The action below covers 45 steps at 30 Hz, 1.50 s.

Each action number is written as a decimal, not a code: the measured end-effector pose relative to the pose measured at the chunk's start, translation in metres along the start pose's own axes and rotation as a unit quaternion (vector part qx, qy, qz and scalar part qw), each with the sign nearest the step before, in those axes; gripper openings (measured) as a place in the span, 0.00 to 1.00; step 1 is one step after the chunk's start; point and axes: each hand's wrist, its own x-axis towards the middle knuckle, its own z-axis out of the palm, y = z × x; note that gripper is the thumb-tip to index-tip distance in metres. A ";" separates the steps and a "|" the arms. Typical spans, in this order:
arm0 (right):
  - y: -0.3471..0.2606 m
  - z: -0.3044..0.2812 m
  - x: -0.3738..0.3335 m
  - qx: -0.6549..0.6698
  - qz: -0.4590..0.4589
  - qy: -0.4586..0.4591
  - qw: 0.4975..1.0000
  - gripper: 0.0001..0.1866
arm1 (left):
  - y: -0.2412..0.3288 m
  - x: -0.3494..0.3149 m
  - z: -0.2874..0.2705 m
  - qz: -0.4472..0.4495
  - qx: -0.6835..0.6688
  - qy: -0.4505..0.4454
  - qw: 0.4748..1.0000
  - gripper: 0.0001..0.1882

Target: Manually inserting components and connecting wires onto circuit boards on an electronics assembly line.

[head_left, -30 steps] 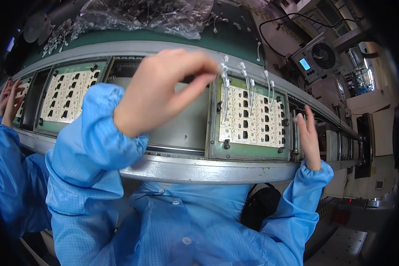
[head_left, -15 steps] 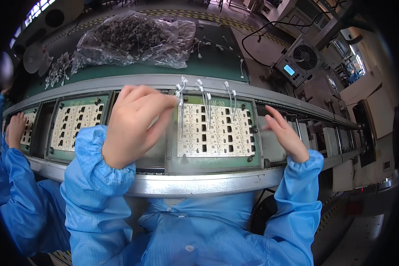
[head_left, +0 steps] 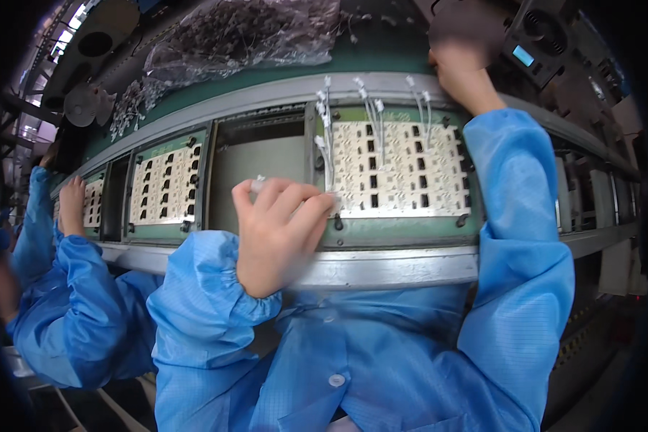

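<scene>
one circuit board (head_left: 399, 169) just right of left hand (head_left: 281, 230).

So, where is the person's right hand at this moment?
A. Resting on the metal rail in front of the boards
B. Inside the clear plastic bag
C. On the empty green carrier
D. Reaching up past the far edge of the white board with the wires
D: the right hand is raised beyond the far edge of the white panel board, near its upright white wire leads, while the left hand is at the board's near left corner.

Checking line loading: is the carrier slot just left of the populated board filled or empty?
Empty. The carrier slot shows only bare grey plate, unlike the board beside it; left hand hovers below.
</scene>
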 end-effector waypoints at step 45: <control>-0.013 -0.082 -0.023 0.453 0.076 0.163 0.873 0.07 | 0.005 -0.002 0.012 -0.088 0.015 -0.023 0.996 0.07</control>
